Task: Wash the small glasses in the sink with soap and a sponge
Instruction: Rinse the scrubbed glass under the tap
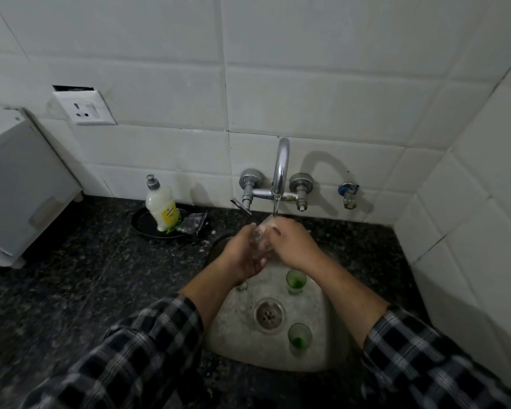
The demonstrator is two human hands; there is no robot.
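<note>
- Small glasses sit in my view in two places: one clear glass (260, 239) is up between both hands under the tap (280, 172), and two green-tinted ones stand upright in the sink (239, 335).
- My left hand (244, 255) cups the clear glass from below, fingers wrapped round it; my right hand (289, 242) closes over its upper end, fingers curled onto the rim.
- Water runs from the spout onto the glass, which looks wet, blurred and see-through.
- One green glass (296, 280) stands behind the drain (269, 314), near my right forearm; the other green glass (299, 338) stands just in front and right of the drain.
- A further small glass (242, 286) peeks out beneath my left wrist, mostly hidden.
- On the dark speckled counter (71, 276), a dish soap bottle (161, 203) stands in a black tray (148, 225), with a foamy sponge (193, 222) beside it.
</note>
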